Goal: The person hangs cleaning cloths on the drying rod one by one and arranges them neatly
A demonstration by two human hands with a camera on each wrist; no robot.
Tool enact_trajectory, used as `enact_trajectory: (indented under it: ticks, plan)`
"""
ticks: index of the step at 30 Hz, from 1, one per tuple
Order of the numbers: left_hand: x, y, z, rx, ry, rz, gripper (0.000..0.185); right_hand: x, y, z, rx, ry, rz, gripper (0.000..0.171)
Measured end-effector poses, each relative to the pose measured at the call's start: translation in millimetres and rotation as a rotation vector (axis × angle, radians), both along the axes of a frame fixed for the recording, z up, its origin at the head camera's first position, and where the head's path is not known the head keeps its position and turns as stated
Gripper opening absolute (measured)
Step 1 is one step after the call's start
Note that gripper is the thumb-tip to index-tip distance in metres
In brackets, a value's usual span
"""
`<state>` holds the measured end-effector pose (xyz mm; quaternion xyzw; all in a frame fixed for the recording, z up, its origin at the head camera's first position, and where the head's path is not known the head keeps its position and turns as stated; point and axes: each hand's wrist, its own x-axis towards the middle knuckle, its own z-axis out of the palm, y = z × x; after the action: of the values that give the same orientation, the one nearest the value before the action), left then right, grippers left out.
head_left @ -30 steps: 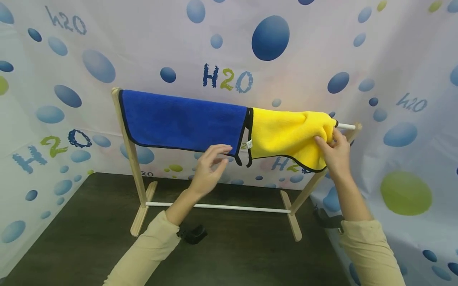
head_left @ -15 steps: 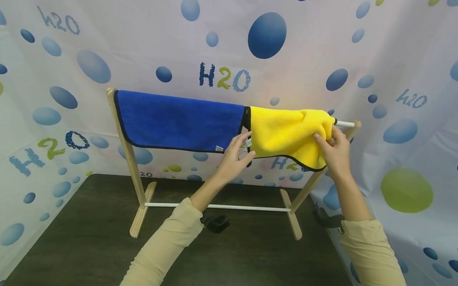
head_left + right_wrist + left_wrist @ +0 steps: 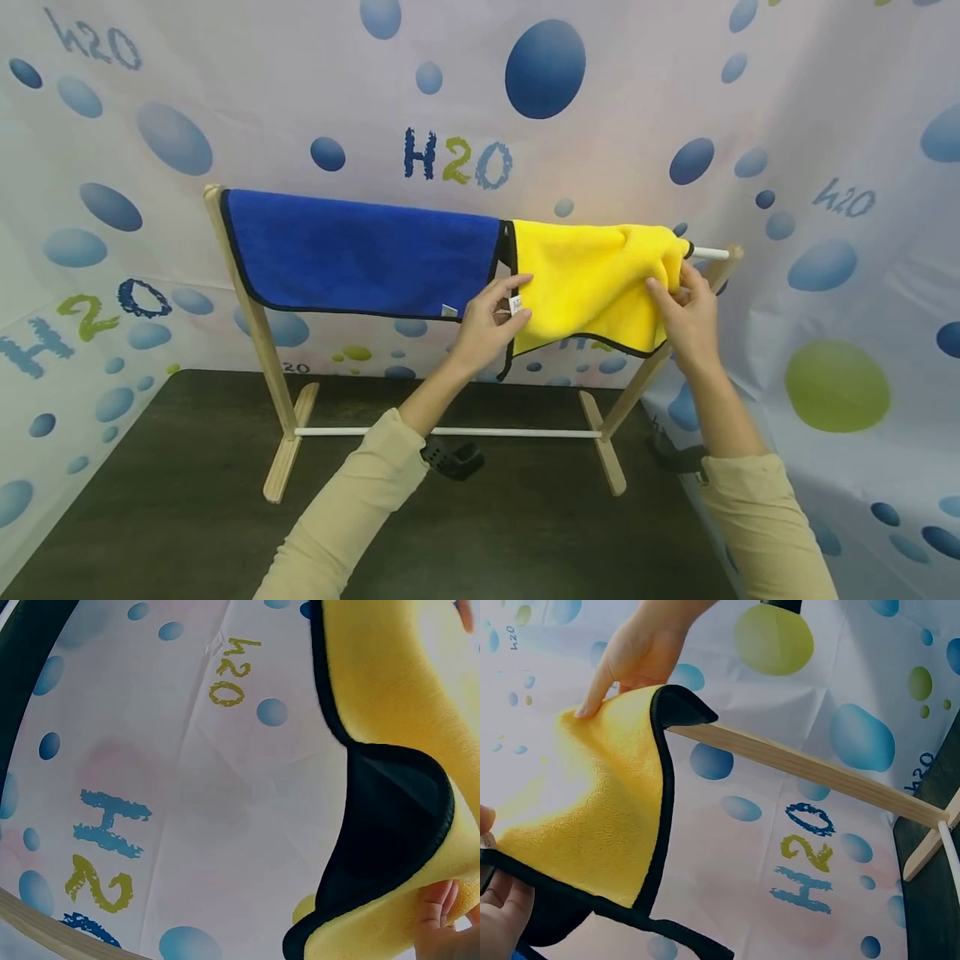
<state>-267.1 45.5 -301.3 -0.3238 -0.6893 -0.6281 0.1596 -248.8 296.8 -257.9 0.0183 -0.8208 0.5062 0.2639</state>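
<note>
A yellow towel [image 3: 570,292] with black edging hangs over the upper white rod [image 3: 711,253] of a wooden rack, its right part bunched. My right hand [image 3: 688,321] pinches the bunched cloth near the rod's right end. At the towel's left edge my left hand [image 3: 487,329] pinches the black trim beside a small white label [image 3: 515,305]. The left wrist view has the left fingers [image 3: 506,904] beneath that edge, the thumb opposite. A dark underside [image 3: 394,814] shows at the towel's curled lower edge in the right wrist view.
A blue towel [image 3: 360,254] with black trim hangs smoothly on the rack's left part. The rack's wooden left post [image 3: 258,333] and lower white rod [image 3: 517,432] stand on a dark table [image 3: 187,500]. Bubble-printed cloth walls [image 3: 637,100] enclose the back and sides.
My left hand has moved right from the blue towel's lower corner to the yellow towel's left edge and taken hold of it. My right hand keeps its grip. The view has shifted slightly.
</note>
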Motion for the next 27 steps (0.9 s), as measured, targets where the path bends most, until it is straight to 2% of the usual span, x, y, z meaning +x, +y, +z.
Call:
enact_trajectory:
  ticks: [4,11,16,24,27]
  plan:
    - [2.7,0,4.9,0.031,0.016,-0.014,0.044,-1.2,2,-3.1,-0.028,0.019,0.002,0.053]
    - [7.3,-4,15.8,0.071,-0.055,-0.115,0.052,-4.6,5,-10.9,-0.094,0.048,0.003,0.049]
    - [7.4,-10,16.6,0.076,-0.078,-0.097,0.053,-13.2,2,-21.1,-0.214,0.062,0.025,0.048]
    - [5.1,-10,14.4,0.091,-0.086,-0.106,0.053,-20.6,7,-28.4,-0.242,-0.015,0.006,0.052]
    - [5.5,-11,15.8,0.094,-0.082,-0.103,0.053,-21.8,10,-29.3,-0.368,-0.051,0.051,0.055]
